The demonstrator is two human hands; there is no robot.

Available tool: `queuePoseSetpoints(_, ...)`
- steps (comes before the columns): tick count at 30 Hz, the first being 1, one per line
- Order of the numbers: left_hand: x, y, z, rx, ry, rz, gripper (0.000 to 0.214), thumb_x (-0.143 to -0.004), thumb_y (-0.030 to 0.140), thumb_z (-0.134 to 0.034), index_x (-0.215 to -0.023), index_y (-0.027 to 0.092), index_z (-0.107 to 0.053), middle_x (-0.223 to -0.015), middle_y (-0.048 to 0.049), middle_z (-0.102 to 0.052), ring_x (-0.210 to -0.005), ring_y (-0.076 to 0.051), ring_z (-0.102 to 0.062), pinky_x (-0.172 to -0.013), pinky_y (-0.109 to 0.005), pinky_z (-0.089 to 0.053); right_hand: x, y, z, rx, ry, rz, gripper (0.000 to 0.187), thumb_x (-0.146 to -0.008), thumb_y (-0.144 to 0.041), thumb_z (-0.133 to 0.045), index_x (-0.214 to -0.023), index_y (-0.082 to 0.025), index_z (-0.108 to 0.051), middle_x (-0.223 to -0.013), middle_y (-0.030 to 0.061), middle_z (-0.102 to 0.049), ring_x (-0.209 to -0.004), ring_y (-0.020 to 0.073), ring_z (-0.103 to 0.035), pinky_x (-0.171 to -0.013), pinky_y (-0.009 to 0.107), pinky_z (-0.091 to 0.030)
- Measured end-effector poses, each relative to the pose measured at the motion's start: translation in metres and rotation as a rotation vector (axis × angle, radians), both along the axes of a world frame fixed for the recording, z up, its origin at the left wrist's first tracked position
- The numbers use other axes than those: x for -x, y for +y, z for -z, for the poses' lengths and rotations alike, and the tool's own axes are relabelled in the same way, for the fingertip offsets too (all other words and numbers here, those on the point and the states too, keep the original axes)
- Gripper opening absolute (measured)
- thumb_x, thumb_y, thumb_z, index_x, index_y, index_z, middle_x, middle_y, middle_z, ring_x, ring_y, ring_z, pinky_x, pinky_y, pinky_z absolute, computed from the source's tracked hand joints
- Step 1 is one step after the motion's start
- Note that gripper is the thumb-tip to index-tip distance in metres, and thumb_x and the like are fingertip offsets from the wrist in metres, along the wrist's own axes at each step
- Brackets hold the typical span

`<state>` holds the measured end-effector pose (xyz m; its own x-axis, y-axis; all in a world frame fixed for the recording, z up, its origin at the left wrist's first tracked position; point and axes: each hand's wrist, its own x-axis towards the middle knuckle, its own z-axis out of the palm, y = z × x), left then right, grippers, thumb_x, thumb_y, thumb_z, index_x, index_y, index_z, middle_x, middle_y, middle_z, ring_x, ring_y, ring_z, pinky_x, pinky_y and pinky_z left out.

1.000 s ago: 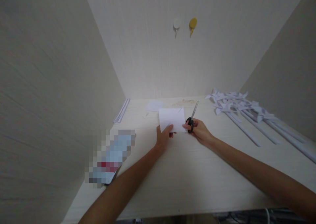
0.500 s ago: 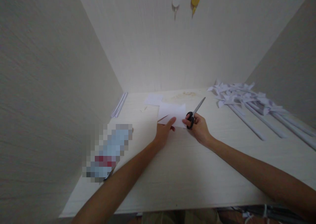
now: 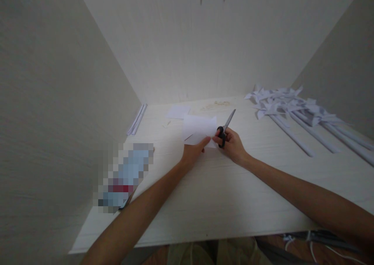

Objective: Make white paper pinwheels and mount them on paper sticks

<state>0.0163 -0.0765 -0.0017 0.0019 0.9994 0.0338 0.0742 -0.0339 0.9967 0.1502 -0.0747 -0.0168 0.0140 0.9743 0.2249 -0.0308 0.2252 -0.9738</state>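
Note:
Between my hands is a white sheet of paper [image 3: 198,125] with slits cut in it, one showing near its lower left. My left hand [image 3: 194,150] grips the lower edge, thumb on top and fingers underneath. My right hand [image 3: 233,145] has its fingers through the black handles of a pair of scissors [image 3: 228,121], whose blades look closed and point up and away. The right hand's fingertips also touch the paper's right edge. Another white paper piece [image 3: 177,111] lies behind the sheet.
Paper pinwheels [image 3: 280,105] on rolled paper sticks [image 3: 292,136] are heaped at the right. Several thin white paper rolls [image 3: 137,120] lie by the left wall. A blurred-out, long flat object [image 3: 128,177] rests at the left. Small scraps [image 3: 167,124] lie near the middle.
My left thumb has slid right along the paper, closer to the right hand's fingertips. The camera has tipped down a little, so the wall hooks are partly out of view.

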Motion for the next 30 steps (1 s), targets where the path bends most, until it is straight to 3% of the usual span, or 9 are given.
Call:
queuePoseSetpoints(11,0.0011,0.0006,0.0009,-0.004,-0.057,-0.033,0.023,-0.06,0.029,-0.064,-0.048,0.016,-0.048,-0.047,0.0034,-0.049,-0.043,-0.008,-0.044,-0.048,-0.022,-0.039,-0.0015,-0.0004,0.0006,0.026,0.062,0.008,0.023,-0.058,-0.026,-0.067,-0.065,-0.019,-0.047,-0.053,-0.0076,-0.041,-0.044,0.0047,-0.035,-0.041,0.02,-0.027)
queuePoseSetpoints(18,-0.0009,0.0045,0.0024,0.036,-0.186,-0.135,0.016,-0.057,0.028,-0.065,-0.059,0.015,-0.055,-0.058,0.001,-0.057,-0.045,-0.008,-0.047,-0.044,-0.022,-0.038,-0.0029,-0.0023,0.0003,0.022,0.017,-0.064,0.024,-0.05,-0.021,-0.072,-0.062,-0.017,-0.051,-0.067,-0.0017,-0.056,-0.058,0.0088,-0.05,-0.051,0.022,-0.039)
queuePoseSetpoints(30,-0.0004,0.0021,0.0001,-0.035,-0.121,-0.144,0.016,-0.059,0.027,-0.064,-0.054,0.016,-0.054,-0.051,0.0022,-0.055,-0.044,-0.008,-0.047,-0.045,-0.021,-0.038,-0.0039,-0.0023,0.0013,0.012,-0.009,-0.052,0.024,-0.049,-0.022,-0.073,-0.06,-0.018,-0.053,-0.065,-0.0012,-0.057,-0.057,0.0098,-0.051,-0.048,0.022,-0.04)
